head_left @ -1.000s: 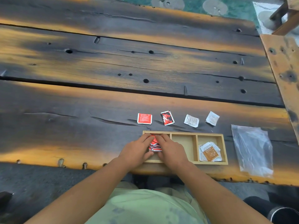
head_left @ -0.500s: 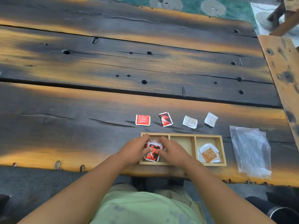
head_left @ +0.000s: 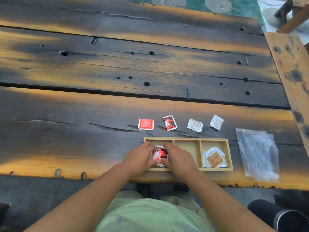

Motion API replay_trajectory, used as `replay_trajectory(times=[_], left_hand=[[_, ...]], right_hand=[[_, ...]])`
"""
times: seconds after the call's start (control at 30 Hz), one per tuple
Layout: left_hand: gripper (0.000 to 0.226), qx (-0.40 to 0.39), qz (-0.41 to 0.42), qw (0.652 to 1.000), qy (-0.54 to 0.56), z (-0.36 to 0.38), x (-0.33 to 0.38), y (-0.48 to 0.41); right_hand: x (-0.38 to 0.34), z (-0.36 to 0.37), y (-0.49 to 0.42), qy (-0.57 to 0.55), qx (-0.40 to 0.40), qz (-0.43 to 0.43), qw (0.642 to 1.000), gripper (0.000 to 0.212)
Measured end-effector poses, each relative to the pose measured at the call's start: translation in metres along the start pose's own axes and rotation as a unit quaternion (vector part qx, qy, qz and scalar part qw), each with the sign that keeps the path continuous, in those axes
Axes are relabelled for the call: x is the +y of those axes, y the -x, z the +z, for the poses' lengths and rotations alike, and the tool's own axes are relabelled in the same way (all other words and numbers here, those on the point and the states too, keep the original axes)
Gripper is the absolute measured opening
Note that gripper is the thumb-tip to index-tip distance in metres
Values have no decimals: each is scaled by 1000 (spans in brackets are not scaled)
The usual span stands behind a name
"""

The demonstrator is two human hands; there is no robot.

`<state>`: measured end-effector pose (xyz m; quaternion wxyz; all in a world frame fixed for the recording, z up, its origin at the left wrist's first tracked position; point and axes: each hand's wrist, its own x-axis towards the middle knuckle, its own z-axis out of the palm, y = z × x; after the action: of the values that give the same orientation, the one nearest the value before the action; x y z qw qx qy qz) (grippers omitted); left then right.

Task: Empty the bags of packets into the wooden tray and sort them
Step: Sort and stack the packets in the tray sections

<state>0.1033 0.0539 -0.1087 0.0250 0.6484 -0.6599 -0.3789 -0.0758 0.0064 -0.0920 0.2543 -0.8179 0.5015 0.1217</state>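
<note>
A three-compartment wooden tray (head_left: 200,139) lies at the table's near edge. My left hand (head_left: 138,158) and my right hand (head_left: 178,156) both grip a stack of red-and-black packets (head_left: 160,154) from either side, over the tray's left compartment. The middle compartment holds nothing that shows. In the right compartment lies a pile of white and orange packets (head_left: 214,157). Beyond the tray lie a red packet (head_left: 145,124), a red-and-black packet (head_left: 169,122) and two white packets (head_left: 195,125), (head_left: 216,122) in a row.
An empty clear plastic bag (head_left: 258,153) lies flat on the table to the right of the tray. A lighter wooden plank (head_left: 291,72) runs along the table's right side. The dark wooden table stretches far beyond the packets.
The stack between my hands turned from edge-on to face-up and stays over the left compartment. My hands closed in around it.
</note>
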Motion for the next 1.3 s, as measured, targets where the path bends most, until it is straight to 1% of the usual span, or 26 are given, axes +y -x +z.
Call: replay_trajectory(times=[0.07, 0.1, 0.17, 0.27, 0.33, 0.4, 0.47, 0.57, 0.67, 0.73, 0.83, 0.9, 1.07, 1.2, 1.3], left_hand=[[55, -5, 1, 1000, -18, 3, 2, 1], [53, -1, -5, 1000, -22, 3, 2, -1], [49, 4, -15, 999, -35, 2, 3, -4], [44, 2, -10, 999, -42, 3, 2, -5], [36, 1, -5, 1000, -29, 3, 0, -6], [32, 1, 1, 1000, -14, 2, -2, -8], [33, -3, 3, 1000, -17, 0, -2, -9], [39, -24, 2, 999, -38, -2, -1, -10], [50, -35, -2, 998, -53, -2, 2, -10], [53, -20, -12, 998, -50, 0, 4, -8], [50, 1, -28, 999, -26, 2, 7, -8], [50, 0, -36, 999, -13, 1, 7, -9], [43, -21, -25, 999, -20, -2, 6, -12], [46, 7, -29, 999, -24, 1, 7, -8], [45, 5, -30, 999, -24, 0, 8, -9]], right_hand=[[-4, 1, 0, 36, 8, 7, 999, 35], [-5, 1, 0, 45, 12, 4, 999, 36], [-4, 1, -2, 32, 13, -4, 999, 44], [3, -1, -4, -4, -11, -18, 1000, 61], [5, -1, -3, 11, -29, -33, 999, 64], [5, -1, -2, 33, -36, -43, 998, 58], [5, -2, -1, 40, -23, -44, 998, 51], [4, -2, -1, 38, -6, -56, 998, 47], [3, -2, -4, 30, -3, -45, 999, 46], [2, 0, -3, 14, 1, -27, 1000, 46], [1, 3, -2, -46, 15, 4, 999, 42], [4, 1, -5, -58, 18, 0, 998, 37], [10, -3, -6, -42, 1, -21, 999, 40], [8, -1, -3, -49, 8, -19, 999, 40], [9, -3, -4, -50, 7, -21, 999, 41]])
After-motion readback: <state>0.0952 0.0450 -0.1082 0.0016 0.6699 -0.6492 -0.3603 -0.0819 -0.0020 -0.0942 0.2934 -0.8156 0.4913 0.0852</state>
